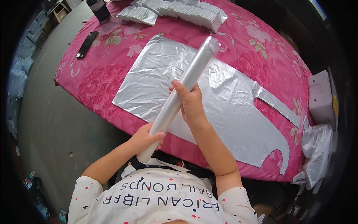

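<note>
Nearest, at six o'clock, is the person's white shirt (160, 198) with dark lettering and small red dots. Just above it, the left hand (143, 139) is wrapped around the lower end of a rolled tube of thin clear plastic (182, 89), fingers curled fully round it and thumb on top. The tube slants from about seven o'clock up toward one o'clock, its lower tip close to the chest and its upper end lifted over the table.

Higher along the tube, near the picture's middle, the right hand (191, 102) grips it from the right side. Its fingers are closed about the roll, the thumb showing on the near face; the fingertips are hidden behind the plastic.

Beneath both hands lies a flat plastic apron sheet (231, 112), silvery and crinkled, spread on a pink tablecloth with a rose print (97, 82). The sheet's strap and curved neck cut-out trail off toward four o'clock.

At three to four o'clock, at the table's edge, a heap of crumpled clear plastic (317, 149) sits below a pale boxy device (321, 99).

At ten o'clock a black phone (87, 44) lies on the cloth. Farthest off, at twelve o'clock, are stacks of folded plastic sheets (179, 10), and at eleven o'clock a dark cup (99, 9). Grey floor (48, 112) fills the left.
</note>
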Tool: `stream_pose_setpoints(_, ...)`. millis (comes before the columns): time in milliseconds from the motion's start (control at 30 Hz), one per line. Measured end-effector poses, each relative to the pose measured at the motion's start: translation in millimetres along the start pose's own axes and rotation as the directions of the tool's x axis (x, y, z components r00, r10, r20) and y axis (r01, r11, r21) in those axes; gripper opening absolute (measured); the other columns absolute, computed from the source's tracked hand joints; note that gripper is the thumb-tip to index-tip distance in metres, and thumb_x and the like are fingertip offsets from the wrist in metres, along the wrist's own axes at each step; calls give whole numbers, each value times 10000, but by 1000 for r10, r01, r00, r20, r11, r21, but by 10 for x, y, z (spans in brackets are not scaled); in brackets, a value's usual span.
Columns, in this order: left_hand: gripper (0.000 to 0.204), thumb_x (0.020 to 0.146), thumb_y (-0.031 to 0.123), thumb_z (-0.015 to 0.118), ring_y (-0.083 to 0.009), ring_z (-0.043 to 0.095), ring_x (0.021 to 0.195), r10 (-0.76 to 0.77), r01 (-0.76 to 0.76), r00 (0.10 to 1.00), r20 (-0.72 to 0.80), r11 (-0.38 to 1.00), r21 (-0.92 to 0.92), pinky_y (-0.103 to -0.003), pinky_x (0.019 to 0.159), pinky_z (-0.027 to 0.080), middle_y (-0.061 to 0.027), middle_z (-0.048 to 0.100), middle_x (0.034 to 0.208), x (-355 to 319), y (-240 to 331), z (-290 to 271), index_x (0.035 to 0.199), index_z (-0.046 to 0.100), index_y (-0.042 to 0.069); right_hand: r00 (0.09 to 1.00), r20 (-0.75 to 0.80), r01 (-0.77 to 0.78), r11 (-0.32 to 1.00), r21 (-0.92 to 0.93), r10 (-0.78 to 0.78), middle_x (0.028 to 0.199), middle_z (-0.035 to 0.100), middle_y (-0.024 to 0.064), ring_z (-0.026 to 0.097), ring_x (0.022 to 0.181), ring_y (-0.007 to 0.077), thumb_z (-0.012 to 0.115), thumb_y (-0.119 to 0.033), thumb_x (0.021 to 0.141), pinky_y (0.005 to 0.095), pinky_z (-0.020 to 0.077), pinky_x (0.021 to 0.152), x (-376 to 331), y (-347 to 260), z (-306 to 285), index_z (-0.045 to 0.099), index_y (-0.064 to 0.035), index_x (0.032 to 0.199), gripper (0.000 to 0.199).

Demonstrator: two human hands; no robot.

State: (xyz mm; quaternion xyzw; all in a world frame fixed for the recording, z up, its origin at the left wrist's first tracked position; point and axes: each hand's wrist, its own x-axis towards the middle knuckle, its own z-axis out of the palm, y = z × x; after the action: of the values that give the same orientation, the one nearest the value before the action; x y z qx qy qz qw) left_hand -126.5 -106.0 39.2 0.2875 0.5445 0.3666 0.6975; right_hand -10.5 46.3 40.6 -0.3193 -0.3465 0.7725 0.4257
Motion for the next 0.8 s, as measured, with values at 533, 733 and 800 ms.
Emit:
stream_pose_setpoints(533,665,729,458,687,-78,550,569,-328,394,866,377,912,-112,-212,540,468,-24,544,669,-435,-351,-503,1157,527,-26,962,-36,-206,636,-744,269,641,527,-46,447,553,22,631,-338,834,170,339,519,150,-854,-1097,626,-68,824,270)
stream_pose_setpoints(733,731,667,455,737,-99,555,562,-360,422,869,338,898,-127,-220,528,463,-43,557,674,-454,-351,-481,1150,515,-47,956,28,-161,604,-781,292,606,498,-48,427,541,33,695,-284,800,188,323,495,141,-852,-1049,599,-66,738,246)
stream_pose_setpoints(800,763,639,454,760,-111,562,567,-360,428,867,344,892,-146,-225,525,460,-54,566,678,-462,-340,-461,1145,510,-59,957,30,-160,612,-774,289,607,501,-45,423,537,34,692,-265,808,189,327,497,119,-872,-1043,602,-61,732,236)
